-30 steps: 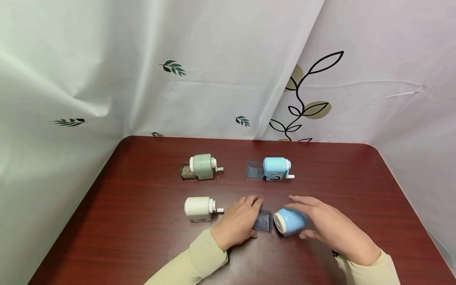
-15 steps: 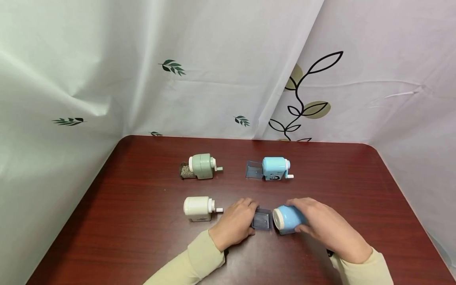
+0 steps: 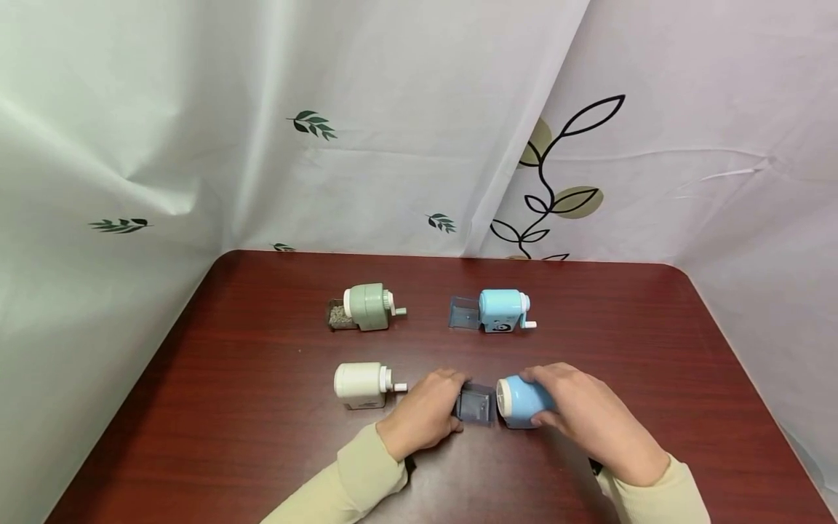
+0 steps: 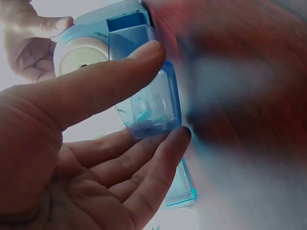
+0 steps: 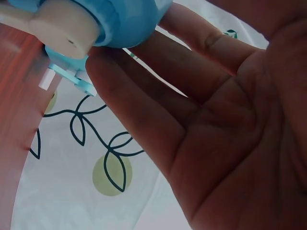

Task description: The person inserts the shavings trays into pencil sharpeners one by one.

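At the lower centre of the head view, the person's left hand (image 3: 422,413) pinches a clear blue-grey plastic tray (image 3: 476,405) between thumb and fingers. Just right of the tray, the right hand (image 3: 587,418) grasps a rounded light-blue pencil sharpener (image 3: 527,399) with a cream front. A boxy cream sharpener (image 3: 358,382) stands left of the left hand on the red-brown table (image 3: 216,407).

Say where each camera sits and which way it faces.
Head: on the head, facing forward and down at the table; left hand, right hand, sleeves show.
Left wrist: on that wrist, facing the drawer; both hands show.
Right wrist: on that wrist, facing the blue sharpener; right hand shows.
Head and left wrist share the drawer.
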The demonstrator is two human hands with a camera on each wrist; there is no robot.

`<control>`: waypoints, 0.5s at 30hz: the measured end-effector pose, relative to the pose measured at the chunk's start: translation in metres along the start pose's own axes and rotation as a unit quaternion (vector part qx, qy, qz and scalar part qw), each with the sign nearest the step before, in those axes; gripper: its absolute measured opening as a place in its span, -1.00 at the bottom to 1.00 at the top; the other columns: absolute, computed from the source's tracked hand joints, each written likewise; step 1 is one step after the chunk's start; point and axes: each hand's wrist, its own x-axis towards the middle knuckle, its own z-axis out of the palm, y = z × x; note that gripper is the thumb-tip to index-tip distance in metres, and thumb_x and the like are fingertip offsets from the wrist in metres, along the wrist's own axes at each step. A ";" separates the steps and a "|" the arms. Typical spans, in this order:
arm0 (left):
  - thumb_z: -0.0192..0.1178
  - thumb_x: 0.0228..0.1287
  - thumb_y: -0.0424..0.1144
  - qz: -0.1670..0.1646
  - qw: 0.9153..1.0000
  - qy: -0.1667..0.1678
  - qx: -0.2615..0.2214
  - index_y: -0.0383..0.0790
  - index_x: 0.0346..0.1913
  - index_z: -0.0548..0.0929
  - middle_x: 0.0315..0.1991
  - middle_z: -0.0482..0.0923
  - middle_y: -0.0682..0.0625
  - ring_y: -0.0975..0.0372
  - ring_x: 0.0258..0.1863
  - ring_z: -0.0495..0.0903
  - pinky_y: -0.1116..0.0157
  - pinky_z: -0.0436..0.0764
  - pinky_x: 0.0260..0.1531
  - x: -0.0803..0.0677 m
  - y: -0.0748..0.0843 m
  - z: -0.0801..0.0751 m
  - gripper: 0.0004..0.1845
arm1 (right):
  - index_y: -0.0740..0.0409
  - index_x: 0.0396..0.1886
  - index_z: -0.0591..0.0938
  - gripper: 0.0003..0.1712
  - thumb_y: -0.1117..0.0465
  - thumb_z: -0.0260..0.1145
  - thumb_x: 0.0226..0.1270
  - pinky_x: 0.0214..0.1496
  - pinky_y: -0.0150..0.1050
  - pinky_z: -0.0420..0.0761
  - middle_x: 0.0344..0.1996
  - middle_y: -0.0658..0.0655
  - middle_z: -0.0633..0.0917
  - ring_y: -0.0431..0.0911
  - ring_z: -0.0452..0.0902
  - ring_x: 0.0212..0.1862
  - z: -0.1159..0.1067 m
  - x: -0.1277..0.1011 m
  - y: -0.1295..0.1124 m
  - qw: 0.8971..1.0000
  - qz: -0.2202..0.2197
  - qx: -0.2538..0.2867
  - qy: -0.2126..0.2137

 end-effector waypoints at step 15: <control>0.68 -0.23 -0.26 0.014 1.000 0.013 -0.008 -0.29 -0.17 0.69 -0.31 0.69 -0.01 0.29 -0.30 0.65 0.39 0.64 -0.24 0.004 0.006 0.002 -0.50 | 0.12 -0.11 0.70 -0.41 0.25 0.73 -0.25 -0.14 -0.06 0.64 -0.17 0.00 0.73 -0.07 0.63 -0.11 0.001 0.002 -0.001 1.000 -0.003 0.003 0.007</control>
